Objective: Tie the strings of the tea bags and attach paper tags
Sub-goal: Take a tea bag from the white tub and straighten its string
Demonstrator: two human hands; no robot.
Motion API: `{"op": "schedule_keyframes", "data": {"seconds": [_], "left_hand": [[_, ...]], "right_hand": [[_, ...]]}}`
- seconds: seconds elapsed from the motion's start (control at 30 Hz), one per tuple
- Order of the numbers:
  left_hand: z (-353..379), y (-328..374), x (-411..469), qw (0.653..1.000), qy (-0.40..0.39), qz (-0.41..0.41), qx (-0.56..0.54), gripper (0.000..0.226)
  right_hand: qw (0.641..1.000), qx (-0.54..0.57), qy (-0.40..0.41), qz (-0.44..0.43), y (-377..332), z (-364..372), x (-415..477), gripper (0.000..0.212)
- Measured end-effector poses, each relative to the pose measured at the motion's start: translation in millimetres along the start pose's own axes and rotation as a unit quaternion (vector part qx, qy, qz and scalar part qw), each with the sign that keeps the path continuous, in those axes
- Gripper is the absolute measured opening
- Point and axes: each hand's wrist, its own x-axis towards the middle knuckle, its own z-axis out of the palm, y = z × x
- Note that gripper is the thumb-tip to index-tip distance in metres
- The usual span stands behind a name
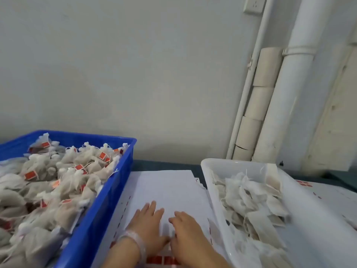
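A stack of white sheets (164,186) with small red tags along their edges lies on the table between two bins. My left hand (148,225) and my right hand (189,233) rest flat on the top sheet, fingers straight, thumbs nearly touching. A row of red paper tags (162,259) shows just below my hands. The blue bin (116,182) on the left is heaped with tied tea bags (58,182) carrying red tags. The white bin (216,192) on the right holds flat, untagged tea bags (251,202). I hold no tea bag.
A white wall stands close behind the table. White pipes (289,89) and stacked cardboard tubes (258,105) lean in the back right corner. More tag sheets (316,192) lie right of the white bin. A clear bangle (135,242) circles my left wrist.
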Motion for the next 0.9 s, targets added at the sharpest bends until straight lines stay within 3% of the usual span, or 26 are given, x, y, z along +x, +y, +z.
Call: {"op": "schedule_keyframes", "data": {"seconds": [0.07, 0.13, 0.2, 0.3, 0.33, 0.4, 0.47, 0.6, 0.8, 0.9], "left_hand": [[6.4, -9.6, 5.2, 0.999, -0.004, -0.004, -0.044, 0.069], [17.4, -18.3, 7.1, 0.999, 0.013, 0.006, -0.048, 0.059], [26.0, -21.2, 10.5, 0.999, 0.023, 0.025, -0.041, 0.047], [25.9, -27.8, 17.7, 0.997, 0.043, 0.042, -0.043, 0.032], [24.8, -29.5, 18.6, 0.997, 0.036, 0.04, -0.054, 0.031], [24.8, -29.1, 16.2, 0.996, 0.033, 0.038, -0.078, 0.033], [29.2, -27.3, 12.7, 0.995, 0.035, 0.037, -0.08, 0.037], [33.7, -23.8, 10.6, 0.995, 0.044, 0.022, -0.086, 0.034], [27.6, -19.6, 15.3, 0.992, 0.032, -0.002, -0.126, 0.025], [20.8, -20.5, 21.5, 0.993, 0.021, -0.014, -0.112, 0.029]], "right_hand": [[1.0, 0.018, -0.001, -0.001, 9.1, 4.3, 6.5, 0.032], [1.0, 0.001, 0.011, -0.021, 16.4, 9.9, 6.1, 0.034], [0.993, -0.016, 0.098, -0.059, 29.5, 21.8, 6.3, 0.034], [0.992, -0.006, 0.089, -0.089, 29.6, 20.6, 4.4, 0.034], [0.994, -0.014, 0.072, -0.079, 29.7, 22.7, 5.1, 0.033], [0.991, -0.001, 0.111, -0.076, 30.2, 19.4, 4.0, 0.026], [0.996, 0.015, 0.063, -0.056, 24.8, 15.0, 1.7, 0.029], [0.988, 0.071, 0.109, -0.085, 26.2, 17.3, -5.0, 0.037], [0.985, 0.095, 0.096, -0.105, -5.7, -70.9, -48.2, 0.037], [0.994, 0.048, 0.088, -0.033, 12.7, -128.8, -52.8, 0.023]]}}
